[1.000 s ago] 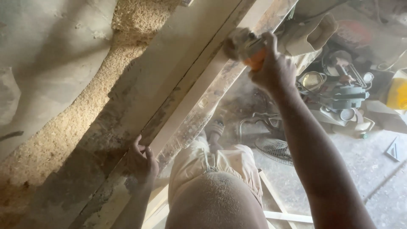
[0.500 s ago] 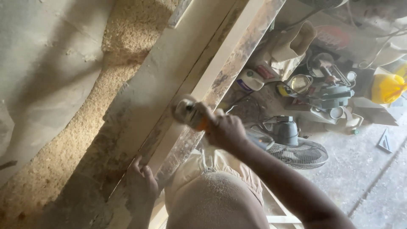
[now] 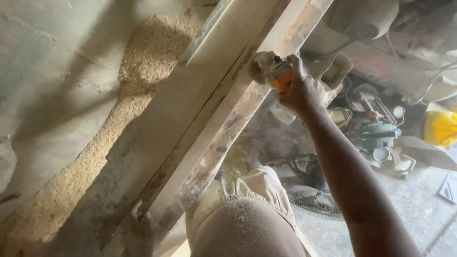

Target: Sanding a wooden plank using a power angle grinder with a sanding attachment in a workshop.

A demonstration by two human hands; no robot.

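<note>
My right hand (image 3: 302, 90) grips an orange hand-held sanding tool (image 3: 273, 71) with a dusty round pad, pressed against the edge of a long pale wooden plank (image 3: 223, 123). The plank runs diagonally from the lower left to the upper right, lying on a wider dusty board (image 3: 166, 138). My left hand (image 3: 140, 223) holds the plank's lower end, fingers curled over its edge. My dust-covered knee and shorts (image 3: 247, 214) sit below the plank.
A thick band of sawdust (image 3: 95, 157) lies along the concrete floor at the left. Cluttered tools and metal parts (image 3: 376, 128), a fan grille (image 3: 314, 200) and a yellow container (image 3: 440, 128) crowd the right side.
My right hand has slid the sanding tool back up the plank toward the upper right, after moving down to the middle half a second ago. My left hand stays at the lower end.
</note>
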